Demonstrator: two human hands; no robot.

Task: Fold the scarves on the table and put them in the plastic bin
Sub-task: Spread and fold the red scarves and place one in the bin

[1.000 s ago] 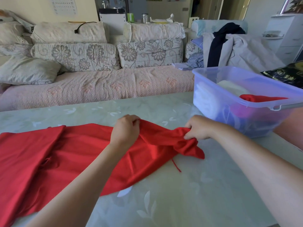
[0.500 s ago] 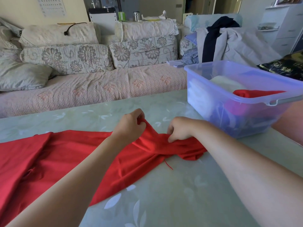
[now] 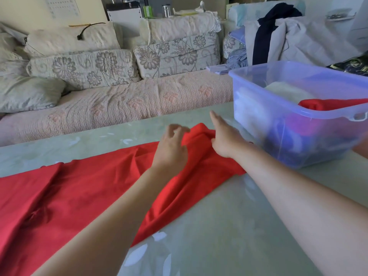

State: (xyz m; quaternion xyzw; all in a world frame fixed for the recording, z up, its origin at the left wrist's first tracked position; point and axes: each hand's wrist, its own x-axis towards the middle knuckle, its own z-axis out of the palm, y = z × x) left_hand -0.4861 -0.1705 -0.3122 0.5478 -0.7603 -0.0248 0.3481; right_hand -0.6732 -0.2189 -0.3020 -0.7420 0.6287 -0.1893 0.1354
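So the red scarf (image 3: 79,196) is spread out unfolded across the pale green table (image 3: 219,226), rumpled, running from the near left edge up to a bunched end just beside the plastic bin (image 3: 256,124). Both hands are seen right at that bunched end. The left hand (image 3: 171,150) is held over the cloth with the fingers loosely apart and a bit curled. It's blurry, so whether the fingertips are touching the fabric can't really be told, but nothing looks pinched. The right hand (image 3: 225,138) is stretched out flat, fingers straight and together, pointing away toward the sofa (image 3: 119,102), with its heel and thumb side laid against the scarf's edge and no grip seen there either.

The bin is parked on the right side of the table, see-through with a bluish tint. A folded red scarf (image 3: 334,103) is seen in it near the rim, next to some white cloth (image 3: 286,90).
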